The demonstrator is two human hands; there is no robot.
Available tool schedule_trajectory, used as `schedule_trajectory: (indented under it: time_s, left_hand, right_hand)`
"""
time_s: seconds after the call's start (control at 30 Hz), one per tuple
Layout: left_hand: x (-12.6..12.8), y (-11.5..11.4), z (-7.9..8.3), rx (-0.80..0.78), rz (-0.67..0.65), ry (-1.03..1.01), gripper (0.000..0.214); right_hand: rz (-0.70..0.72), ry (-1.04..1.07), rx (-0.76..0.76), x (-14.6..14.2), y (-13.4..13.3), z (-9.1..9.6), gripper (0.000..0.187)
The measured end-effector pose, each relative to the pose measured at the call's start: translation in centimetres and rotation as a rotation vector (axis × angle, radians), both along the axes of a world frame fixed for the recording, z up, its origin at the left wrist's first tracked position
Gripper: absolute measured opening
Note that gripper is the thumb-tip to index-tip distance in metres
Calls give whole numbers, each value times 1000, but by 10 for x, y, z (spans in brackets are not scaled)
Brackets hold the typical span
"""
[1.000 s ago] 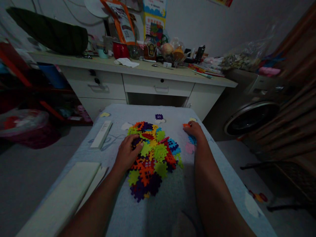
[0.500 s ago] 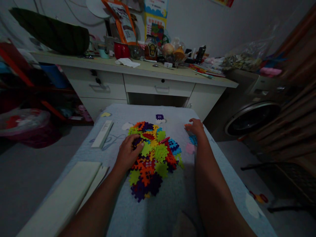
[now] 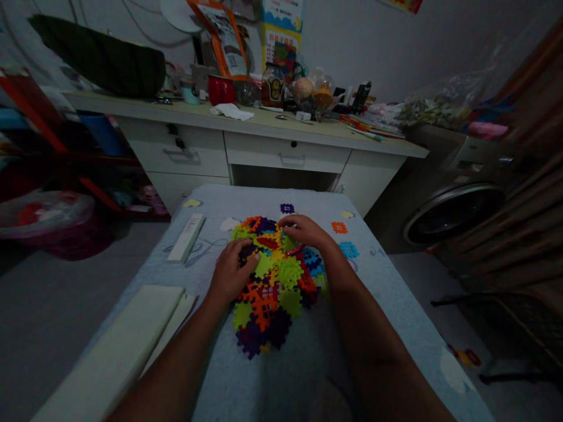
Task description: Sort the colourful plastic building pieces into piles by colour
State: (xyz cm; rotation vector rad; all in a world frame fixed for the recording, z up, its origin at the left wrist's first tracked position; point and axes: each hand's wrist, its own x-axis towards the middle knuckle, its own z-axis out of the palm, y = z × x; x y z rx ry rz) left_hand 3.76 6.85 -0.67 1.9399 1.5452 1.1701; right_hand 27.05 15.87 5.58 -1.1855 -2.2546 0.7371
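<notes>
A heap of flat, toothed plastic tiles (image 3: 270, 281) in green, orange, purple, blue and yellow lies in the middle of a pale blue cloth-covered table (image 3: 387, 310). My left hand (image 3: 231, 271) rests on the heap's left side, fingers curled over the tiles. At the heap's far edge my right hand (image 3: 305, 230) has its fingers bent down onto the pieces. Single tiles lie apart on the cloth: an orange one (image 3: 339, 227), a blue one (image 3: 349, 249) and a purple one (image 3: 287, 208).
A white flat box (image 3: 187, 237) lies left of the heap, and a larger pale board (image 3: 118, 346) sits at the near left. Beyond stands a cluttered white desk with drawers (image 3: 281, 155). A washing machine (image 3: 457, 205) is at the right, a pink tub (image 3: 48, 220) on the floor at left.
My right hand left the orange tile at the table's right side and swung left onto the far edge of the heap. The left hand stayed on the heap.
</notes>
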Motion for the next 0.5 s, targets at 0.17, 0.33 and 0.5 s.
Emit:
schedule_trajectory:
  time_s: [0.17,0.33,0.5]
  left_hand:
    - [0,0,0,-1,4,3,38]
    - [-1,-1,0,-4,8,2,38]
    - [-1,0,-1,-14,7,-4,39]
  right_hand:
    - [27,29,-20,3,-1,2,23]
    - [41,223,-172,12,-3,11,14]
    - [26,467,-325,18,-8,18,14]
